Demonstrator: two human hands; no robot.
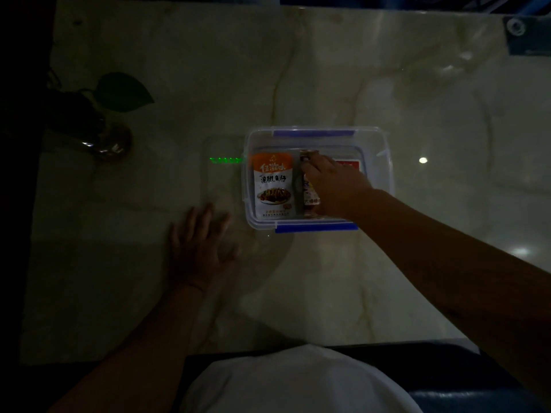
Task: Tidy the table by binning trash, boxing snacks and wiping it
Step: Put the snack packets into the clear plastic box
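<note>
Clear snack box w/ blue clips sits mid-table, slightly toward right edge. Inside: orange-white snack packet flat at box's left end, narrow packet beside it, red packet partly hidden. Right hand reaches into box, fingers curled on narrow packet. Left hand flat on table just left of box, fingers spread. Potted plant at left edge.

Dark leafy plant in glass vase, table's left edge; green light streak on marble.
</note>
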